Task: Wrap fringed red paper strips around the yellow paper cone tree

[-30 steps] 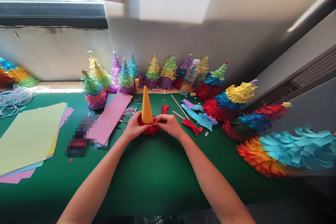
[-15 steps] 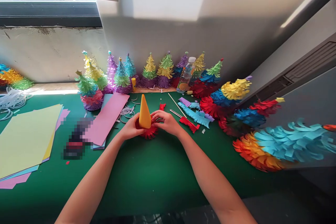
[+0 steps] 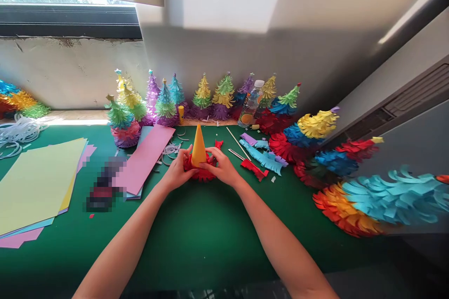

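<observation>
A yellow paper cone point(image 3: 199, 147) stands point-up on the green table, with red fringed paper point(image 3: 204, 177) around its lower part. My left hand point(image 3: 178, 171) is closed around the left side of the cone's base, thumb at the front. From the right, my right hand point(image 3: 223, 168) grips the same base, its thumb pressed near the cone's front and its fingers behind. Parts of the red fringe are hidden by both hands. Just behind my right hand lies a small red paper scrap point(image 3: 219, 144).
Finished fringed paper trees point(image 3: 202, 96) line the back and right side. A bottle point(image 3: 249, 105) and a glue stick point(image 3: 181, 115) stand among them. Paper sheets point(image 3: 38, 182) and a pink strip point(image 3: 145, 161) lie left; blue fringed strips point(image 3: 261, 155) and a thin stick point(image 3: 238, 142) lie right.
My right hand has moved in from the cone's right side to press its thumb at the front of the base. The cone now stands more upright. The view has shifted slightly.
</observation>
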`<action>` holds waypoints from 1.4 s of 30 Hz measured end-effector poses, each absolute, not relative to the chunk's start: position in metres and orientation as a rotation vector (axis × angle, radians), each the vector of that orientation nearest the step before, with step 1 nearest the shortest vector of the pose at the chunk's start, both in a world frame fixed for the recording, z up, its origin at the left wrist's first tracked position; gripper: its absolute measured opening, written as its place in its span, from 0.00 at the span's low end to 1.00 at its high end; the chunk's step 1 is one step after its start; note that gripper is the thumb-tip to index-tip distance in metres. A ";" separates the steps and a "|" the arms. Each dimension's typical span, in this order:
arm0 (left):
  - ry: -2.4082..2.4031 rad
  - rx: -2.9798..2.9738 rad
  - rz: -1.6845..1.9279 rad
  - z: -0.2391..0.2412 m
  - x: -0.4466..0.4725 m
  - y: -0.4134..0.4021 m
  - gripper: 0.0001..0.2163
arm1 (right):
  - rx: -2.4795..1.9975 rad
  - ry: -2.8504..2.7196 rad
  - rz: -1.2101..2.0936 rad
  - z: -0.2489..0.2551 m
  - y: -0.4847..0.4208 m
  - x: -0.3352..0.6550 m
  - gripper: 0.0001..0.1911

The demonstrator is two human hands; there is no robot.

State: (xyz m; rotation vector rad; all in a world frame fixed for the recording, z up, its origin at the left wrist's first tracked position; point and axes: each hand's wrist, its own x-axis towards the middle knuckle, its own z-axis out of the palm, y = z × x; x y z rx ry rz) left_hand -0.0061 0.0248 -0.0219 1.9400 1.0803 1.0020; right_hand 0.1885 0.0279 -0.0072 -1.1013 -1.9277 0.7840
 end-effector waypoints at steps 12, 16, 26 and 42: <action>1.110 2.507 1.035 -0.023 -0.015 0.025 0.09 | -1.284 -1.665 0.472 -0.021 0.055 0.179 0.17; 1.016 2.286 1.069 -0.006 -0.024 0.020 0.09 | -1.294 -1.596 0.255 -0.012 0.056 0.177 0.25; 0.815 1.987 0.904 0.016 -0.035 0.009 0.03 | -0.857 -2.407 0.640 0.020 0.002 0.187 0.14; 1.725 2.648 0.890 -0.007 -0.056 0.031 0.08 | -1.282 -2.496 0.429 0.011 0.009 0.205 0.27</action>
